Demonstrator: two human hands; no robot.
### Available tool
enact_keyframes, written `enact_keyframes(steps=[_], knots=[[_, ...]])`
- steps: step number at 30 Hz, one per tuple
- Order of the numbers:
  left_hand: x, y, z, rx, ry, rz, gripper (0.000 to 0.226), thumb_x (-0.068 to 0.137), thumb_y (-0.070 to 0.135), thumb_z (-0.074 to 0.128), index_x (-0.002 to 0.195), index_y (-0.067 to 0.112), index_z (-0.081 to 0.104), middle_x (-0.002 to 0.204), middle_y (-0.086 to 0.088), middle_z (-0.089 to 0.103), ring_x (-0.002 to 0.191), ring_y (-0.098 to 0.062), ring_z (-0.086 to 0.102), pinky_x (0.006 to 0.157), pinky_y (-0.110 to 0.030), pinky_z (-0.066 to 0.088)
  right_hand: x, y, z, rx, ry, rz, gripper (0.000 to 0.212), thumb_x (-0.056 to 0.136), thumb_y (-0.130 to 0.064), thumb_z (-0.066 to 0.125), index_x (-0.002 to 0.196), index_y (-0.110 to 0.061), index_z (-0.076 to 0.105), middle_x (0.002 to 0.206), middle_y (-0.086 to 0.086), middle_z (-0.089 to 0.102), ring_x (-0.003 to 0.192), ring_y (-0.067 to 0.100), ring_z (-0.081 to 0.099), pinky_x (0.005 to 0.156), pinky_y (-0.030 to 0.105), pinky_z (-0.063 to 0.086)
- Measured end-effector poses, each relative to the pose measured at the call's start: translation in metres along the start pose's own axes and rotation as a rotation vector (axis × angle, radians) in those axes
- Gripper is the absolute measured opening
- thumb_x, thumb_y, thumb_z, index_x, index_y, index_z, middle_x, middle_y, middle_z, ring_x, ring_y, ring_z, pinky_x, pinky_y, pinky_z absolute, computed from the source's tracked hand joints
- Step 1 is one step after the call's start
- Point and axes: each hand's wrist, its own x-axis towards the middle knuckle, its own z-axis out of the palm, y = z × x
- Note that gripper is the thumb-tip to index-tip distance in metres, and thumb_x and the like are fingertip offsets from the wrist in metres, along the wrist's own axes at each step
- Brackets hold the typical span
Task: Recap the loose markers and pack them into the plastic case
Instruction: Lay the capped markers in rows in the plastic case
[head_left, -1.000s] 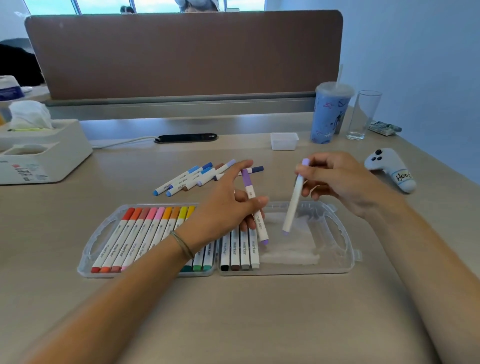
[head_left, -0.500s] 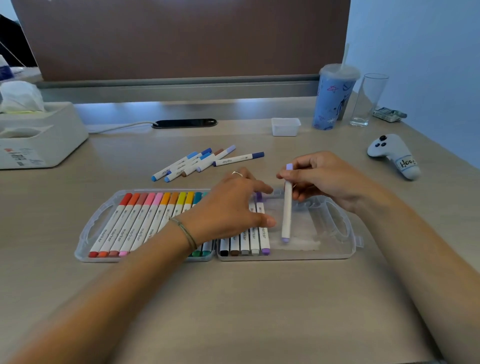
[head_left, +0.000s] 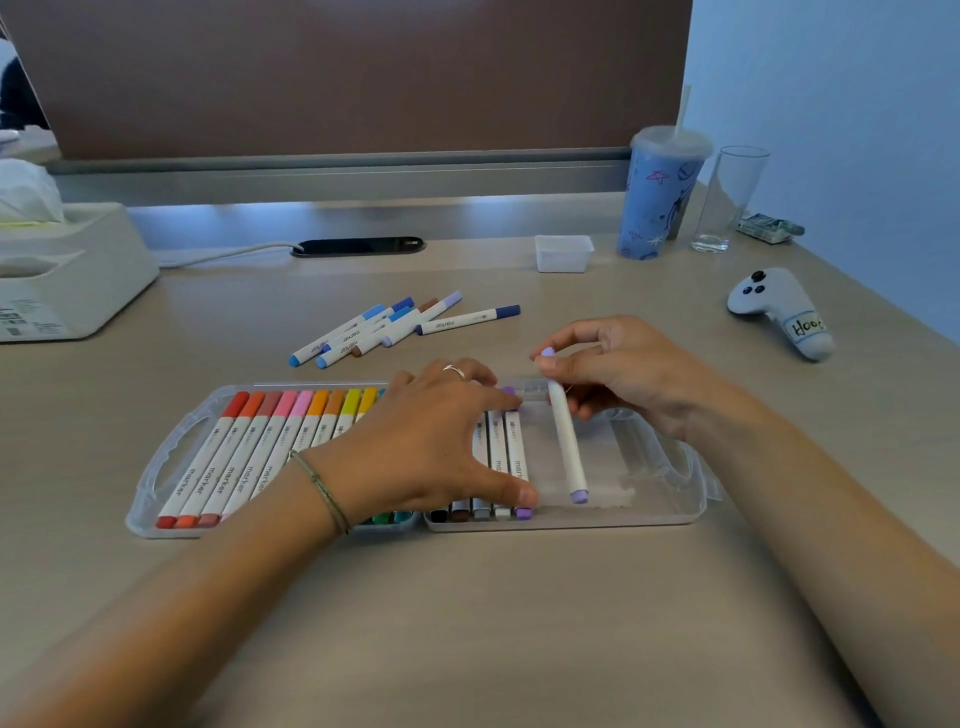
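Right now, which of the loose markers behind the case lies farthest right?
The dark-blue-capped marker. It lies apart at the pile's right edge, while the other loose markers are bunched together.

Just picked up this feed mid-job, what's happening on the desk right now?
A person is packing markers into an open plastic case. The left hand presses on the markers already lying in the case, while the right hand lowers a lilac-capped marker into the clear space beside them. A handful of loose markers remain on the desk behind the case.
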Motion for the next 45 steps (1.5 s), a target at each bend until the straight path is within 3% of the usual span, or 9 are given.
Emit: enact_keyframes(steps=[4, 8, 12, 18, 23, 28, 32, 37, 45], knots=[[0.004, -0.001, 0.0, -0.093, 0.035, -0.024, 0.057, 0.089, 0.068, 0.05, 0.141, 0.044, 0.049, 0.147, 0.011, 0.042, 0.13, -0.011, 0.039, 0.108, -0.04, 0.037, 0.003, 0.002, 0.01, -0.055, 0.052, -0.031, 0.016, 0.086, -0.019, 0.08, 0.095, -0.009, 0.071, 0.065, 0.007, 0.07, 0.053, 0.015, 0.063, 0.051, 0.025, 0.053], [0.003, 0.009, 0.003, -0.415, 0.35, -0.061, 0.03, 0.086, 0.065, 0.058, 0.088, 0.038, 0.071, 0.098, 0.014, 0.063, 0.089, -0.003, 0.055, 0.073, -0.02, 0.044, 0.003, 0.001, 0.016, -0.072, 0.061, -0.085, 0.02, 0.083, -0.014, 0.082, 0.084, -0.01, 0.062, 0.057, 0.006, 0.063, 0.047, 0.012, 0.054, 0.045, 0.023, 0.045], [-0.001, 0.02, 0.003, -0.58, 0.329, -0.048, 0.029, 0.078, 0.055, 0.076, 0.069, 0.028, 0.075, 0.062, 0.009, 0.066, 0.058, 0.001, 0.054, 0.052, -0.009, 0.04, 0.002, 0.0, 0.019, -0.035, 0.071, -0.095, 0.024, 0.084, -0.016, 0.082, 0.082, -0.009, 0.059, 0.052, 0.003, 0.058, 0.043, 0.011, 0.047, 0.043, 0.021, 0.039], [0.002, 0.018, 0.0, -0.665, 0.276, -0.088, 0.014, 0.091, 0.04, 0.068, 0.08, 0.033, 0.074, 0.067, 0.013, 0.07, 0.063, 0.005, 0.064, 0.049, -0.005, 0.042, -0.004, -0.004, 0.013, 0.127, -0.069, -0.066, 0.018, 0.083, -0.025, 0.077, 0.083, -0.008, 0.072, 0.066, 0.006, 0.065, 0.056, 0.014, 0.056, 0.055, 0.022, 0.049], [0.002, 0.014, 0.0, -0.602, 0.215, -0.094, 0.011, 0.089, 0.045, 0.069, 0.089, 0.035, 0.075, 0.077, 0.013, 0.071, 0.069, 0.004, 0.065, 0.051, -0.008, 0.044, -0.008, -0.005, 0.011, -0.09, -0.081, -0.034, 0.018, 0.09, -0.019, 0.075, 0.075, -0.01, 0.076, 0.07, 0.011, 0.071, 0.06, 0.015, 0.064, 0.056, 0.022, 0.052], [0.003, -0.002, -0.003, -0.249, 0.097, -0.073, 0.061, 0.07, 0.064, 0.077, 0.124, 0.043, 0.06, 0.105, 0.018, 0.055, 0.095, -0.004, 0.053, 0.082, -0.024, 0.05, -0.011, -0.007, 0.013, -0.234, -0.11, 0.083, 0.017, 0.094, -0.018, 0.071, 0.086, -0.006, 0.08, 0.077, 0.012, 0.077, 0.061, 0.016, 0.069, 0.053, 0.022, 0.054], [0.001, -0.004, -0.001, -0.163, 0.039, -0.051, 0.086, 0.066, 0.071, 0.075, 0.141, 0.04, 0.048, 0.114, 0.014, 0.048, 0.107, -0.006, 0.046, 0.091, -0.029, 0.048, -0.011, -0.007, 0.02, -0.427, -0.063, 0.103, 0.021, 0.093, -0.025, 0.073, 0.08, -0.01, 0.078, 0.069, 0.006, 0.076, 0.052, 0.012, 0.063, 0.049, 0.021, 0.047], [0.0, -0.005, 0.0, -0.134, 0.03, -0.054, 0.093, 0.066, 0.075, 0.072, 0.147, 0.039, 0.043, 0.116, 0.012, 0.044, 0.108, -0.007, 0.041, 0.088, -0.029, 0.045, -0.017, -0.014, 0.022, -0.59, -0.159, 0.153, 0.028, 0.086, -0.036, 0.08, 0.075, -0.009, 0.077, 0.061, 0.003, 0.073, 0.05, 0.011, 0.061, 0.052, 0.024, 0.048], [0.001, -0.003, 0.001, -0.097, 0.039, -0.054, 0.091, 0.07, 0.073, 0.07, 0.148, 0.039, 0.041, 0.118, 0.011, 0.043, 0.108, -0.007, 0.038, 0.085, -0.026, 0.04, -0.016, -0.012, 0.027, -0.719, -0.179, 0.097, 0.024, 0.093, -0.03, 0.073, 0.076, -0.013, 0.072, 0.051, -0.003, 0.066, 0.044, 0.008, 0.058, 0.049, 0.02, 0.046]])
